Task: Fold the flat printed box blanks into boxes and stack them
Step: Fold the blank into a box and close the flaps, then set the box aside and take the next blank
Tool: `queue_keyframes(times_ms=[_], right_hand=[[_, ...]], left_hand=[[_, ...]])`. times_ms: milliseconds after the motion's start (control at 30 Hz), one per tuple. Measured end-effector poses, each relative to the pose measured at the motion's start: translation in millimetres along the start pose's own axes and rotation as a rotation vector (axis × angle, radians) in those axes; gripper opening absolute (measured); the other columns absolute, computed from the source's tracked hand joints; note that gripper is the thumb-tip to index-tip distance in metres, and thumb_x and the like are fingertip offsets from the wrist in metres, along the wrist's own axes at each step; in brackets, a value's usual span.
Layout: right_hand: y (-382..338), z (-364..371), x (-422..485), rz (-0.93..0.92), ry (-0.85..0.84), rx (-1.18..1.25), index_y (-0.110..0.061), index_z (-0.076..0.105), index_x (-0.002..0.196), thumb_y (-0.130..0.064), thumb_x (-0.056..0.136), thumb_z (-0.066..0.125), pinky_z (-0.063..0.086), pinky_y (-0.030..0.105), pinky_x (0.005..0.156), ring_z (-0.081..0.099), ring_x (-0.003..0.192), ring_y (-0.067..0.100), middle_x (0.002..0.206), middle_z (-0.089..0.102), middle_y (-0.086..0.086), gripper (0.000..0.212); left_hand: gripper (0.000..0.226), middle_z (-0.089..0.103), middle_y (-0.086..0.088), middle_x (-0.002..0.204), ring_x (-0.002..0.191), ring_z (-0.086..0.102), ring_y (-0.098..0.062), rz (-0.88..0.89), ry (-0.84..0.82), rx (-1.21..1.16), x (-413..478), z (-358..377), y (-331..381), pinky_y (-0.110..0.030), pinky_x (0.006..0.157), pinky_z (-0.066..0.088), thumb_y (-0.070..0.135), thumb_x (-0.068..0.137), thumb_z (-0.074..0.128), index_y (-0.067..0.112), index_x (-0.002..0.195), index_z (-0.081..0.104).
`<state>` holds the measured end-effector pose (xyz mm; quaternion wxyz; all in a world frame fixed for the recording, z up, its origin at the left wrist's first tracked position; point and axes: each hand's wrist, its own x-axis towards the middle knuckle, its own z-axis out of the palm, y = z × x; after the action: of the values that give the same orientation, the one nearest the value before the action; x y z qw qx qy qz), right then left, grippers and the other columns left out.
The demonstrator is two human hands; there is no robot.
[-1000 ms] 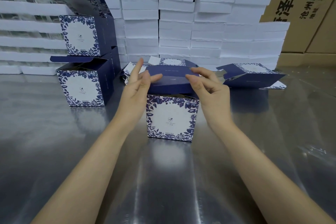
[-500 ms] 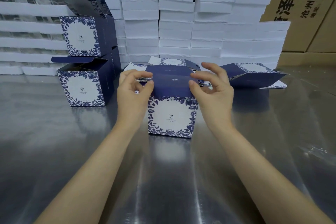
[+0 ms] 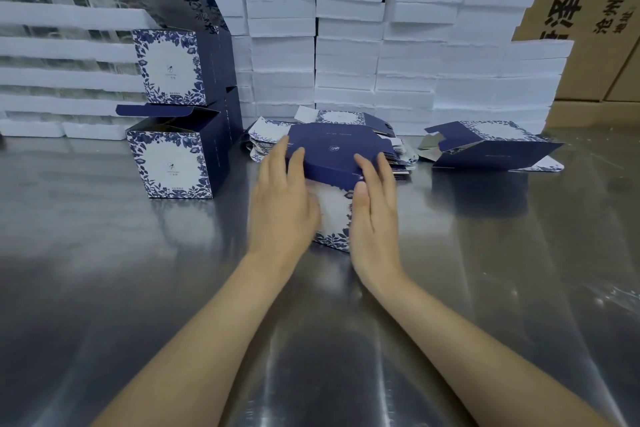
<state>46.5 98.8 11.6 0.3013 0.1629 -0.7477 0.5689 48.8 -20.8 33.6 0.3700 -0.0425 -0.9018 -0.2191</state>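
A navy and white floral box (image 3: pixel 337 163) stands on the metal table in front of me, its dark lid folded down on top. My left hand (image 3: pixel 282 198) presses flat against its left side, fingers straight. My right hand (image 3: pixel 375 208) lies flat against its right front, fingers extended up to the lid edge. Behind the box lies a pile of flat printed blanks (image 3: pixel 332 121). At the left, two folded boxes are stacked: the lower one (image 3: pixel 176 158) and the upper one (image 3: pixel 176 69), both with lids open.
A half-formed box (image 3: pixel 488 146) lies on its side at the right. White foam slabs (image 3: pixel 381 45) are stacked high along the back, with brown cartons (image 3: pixel 588 3) behind them. The steel table (image 3: pixel 104 270) spreads wide around my arms.
The lid flap has gone down onto the box. Both hands moved from pinching the flap at the top to lying flat against the box's sides.
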Motion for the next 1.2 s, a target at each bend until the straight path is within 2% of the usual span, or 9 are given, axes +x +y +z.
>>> queue_keyframes(times_ms=[133,233,300,433,533,600,767,933,1200], right_hand=[[-0.2,4.3,-2.3,-0.003,-0.044,0.035,-0.038,0.038,0.139,-0.034,0.1,0.029,0.031,0.039,0.114,0.021,0.142,0.001,0.16,0.009,-0.01,0.041],[3.3,-0.6,-0.8,-0.078,-0.087,0.046,-0.037,0.037,0.139,-0.037,0.099,0.031,0.026,0.018,0.112,0.017,0.14,-0.009,0.16,0.01,-0.008,0.04],[3.7,0.6,-2.6,-0.143,-0.147,0.032,-0.031,0.032,0.143,-0.036,0.098,0.032,0.018,0.011,0.112,0.012,0.144,-0.005,0.161,0.008,-0.005,0.045],[5.2,4.4,-0.9,-0.215,-0.127,0.038,-0.014,0.026,0.148,-0.01,0.1,0.035,0.016,0.007,0.109,0.023,0.141,-0.001,0.16,0.013,0.005,0.049],[8.9,6.7,-0.1,-0.198,-0.184,-0.025,-0.02,0.03,0.146,-0.009,0.097,0.036,0.012,0.009,0.112,0.015,0.145,-0.001,0.16,0.015,-0.003,0.051],[11.0,8.7,0.9,-0.19,-0.256,-0.066,-0.026,0.035,0.144,-0.012,0.095,0.037,0.013,0.009,0.111,0.016,0.144,-0.001,0.159,0.017,-0.009,0.051],[20.6,13.4,3.3,-0.156,-0.362,-0.179,-0.024,0.044,0.142,-0.017,0.094,0.037,0.017,0.02,0.115,0.02,0.144,0.003,0.157,0.022,-0.012,0.049],[26.7,16.5,6.3,-0.14,-0.358,-0.226,-0.019,0.048,0.138,-0.008,0.091,0.045,0.019,0.015,0.113,0.028,0.14,0.005,0.151,0.033,-0.007,0.048],[29.6,17.2,10.8,-0.121,-0.41,-0.276,-0.021,0.045,0.141,-0.005,0.091,0.047,0.023,0.011,0.104,0.031,0.134,0.002,0.147,0.034,-0.01,0.053]], left_hand=[[0.099,-0.019,0.0,0.16,0.149,-0.013,-0.027,-0.026,-0.228,-0.15,-5.2,11.4,0.8,-0.051,0.115,0.027,0.051,0.084,0.054,0.015,0.154,-0.005],[0.105,-0.019,-0.005,0.159,0.148,-0.015,-0.032,-0.019,-0.202,-0.147,-8.1,14.6,1.4,-0.055,0.113,0.028,0.061,0.075,0.046,0.012,0.154,-0.001],[0.097,0.0,-0.019,0.158,0.146,0.001,-0.041,-0.05,-0.106,-0.158,-9.0,11.5,4.2,-0.057,0.111,0.029,0.057,0.076,0.046,0.002,0.15,0.017],[0.091,0.023,-0.019,0.151,0.137,0.024,-0.047,-0.037,0.169,-0.061,11.3,-9.1,5.8,-0.059,0.104,0.034,0.058,0.065,0.058,0.008,0.138,0.038],[0.093,0.026,-0.024,0.148,0.137,0.027,-0.046,0.028,0.518,-0.03,54.8,-43.9,-8.7,-0.053,0.113,0.028,0.049,0.062,0.076,0.003,0.136,0.042],[0.094,0.025,-0.025,0.149,0.139,0.025,-0.044,0.004,0.618,0.042,91.0,-69.9,-27.8,-0.048,0.113,0.029,0.053,0.065,0.075,0.005,0.138,0.04],[0.1,0.017,-0.016,0.156,0.141,0.019,-0.042,-0.194,0.472,0.243,153.9,-96.1,-88.4,-0.058,0.104,0.036,0.056,0.065,0.075,0.015,0.144,0.029],[0.102,0.006,-0.011,0.16,0.143,0.005,-0.049,-0.327,0.268,0.292,163.6,-83.3,-138.6,-0.07,0.103,0.028,0.045,0.066,0.084,0.019,0.145,0.023],[0.131,-0.022,-0.012,0.16,0.145,-0.015,-0.046,-0.483,0.088,0.224,175.0,-78.2,-145.0,-0.071,0.108,0.014,0.06,0.071,0.076,0.014,0.153,-0.015]])
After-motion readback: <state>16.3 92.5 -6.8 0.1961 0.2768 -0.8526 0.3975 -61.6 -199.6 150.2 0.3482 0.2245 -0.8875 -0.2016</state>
